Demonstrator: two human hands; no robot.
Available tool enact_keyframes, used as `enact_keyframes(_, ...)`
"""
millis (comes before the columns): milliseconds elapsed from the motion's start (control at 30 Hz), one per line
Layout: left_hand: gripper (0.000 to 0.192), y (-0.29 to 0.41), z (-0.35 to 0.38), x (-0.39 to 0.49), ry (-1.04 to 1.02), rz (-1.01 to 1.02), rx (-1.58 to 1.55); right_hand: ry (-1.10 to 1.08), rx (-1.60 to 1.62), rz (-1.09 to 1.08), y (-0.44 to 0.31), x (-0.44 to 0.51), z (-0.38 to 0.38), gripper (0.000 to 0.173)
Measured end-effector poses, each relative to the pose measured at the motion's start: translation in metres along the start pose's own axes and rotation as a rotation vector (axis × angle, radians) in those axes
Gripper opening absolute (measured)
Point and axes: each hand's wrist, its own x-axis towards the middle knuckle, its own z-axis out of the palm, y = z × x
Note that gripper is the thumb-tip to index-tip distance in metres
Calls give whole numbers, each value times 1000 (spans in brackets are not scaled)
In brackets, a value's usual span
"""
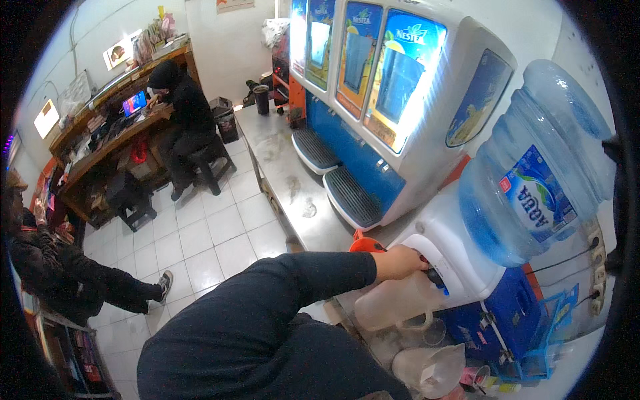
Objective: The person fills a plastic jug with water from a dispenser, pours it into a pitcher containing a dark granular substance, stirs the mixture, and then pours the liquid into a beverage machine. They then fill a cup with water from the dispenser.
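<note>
My left hand [404,264] reaches to the front of a white water dispenser [467,250], its fingers curled at a red tap lever [424,259]. Beside it is a black tap [434,276], with a blue one [445,290] further along. Just below the hand is a cloudy plastic pitcher [390,302], its mouth close to the taps. Its contents cannot be made out. On top of the dispenser sits an upturned Aqua water gallon [530,175]. An orange plastic item [365,243] lies partly hidden behind my wrist. My right hand is out of view.
A Nestea drink dispenser [390,100] with drip trays [352,197] stands on a steel table [280,165]. A blue cooler box [492,315], a clear pitcher [430,370] and power sockets [595,265] are nearby. One person [185,115] sits at a wooden counter; another [65,270] is at left.
</note>
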Motion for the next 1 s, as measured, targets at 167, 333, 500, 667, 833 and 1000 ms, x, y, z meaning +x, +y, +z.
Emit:
enact_keyframes(167, 33, -2, 10, 1, 42, 3, -5, -183, -77, -287, -71, -6, 27, 23)
enact_keyframes(333, 42, -1, 13, 4, 54, -7, -35, -547, 44, -123, -87, -56, 122, 15)
enact_keyframes(500, 44, -2, 9, 0, 48, -3, -31, -349, -331, -562, -66, -93, 169, 27)
enact_keyframes(667, 30, 5, -3, -3, 64, -15, -5, -421, 42, -125, -38, -86, 180, 32)
enact_keyframes(833, 35, 9, -15, -6, -7, -30, -14, -508, 241, 13, -22, -75, 188, 24)
enact_keyframes(1000, 36, 7, -5, -2, -6, -55, 30, -524, 233, 12, -9, -69, 187, 26)
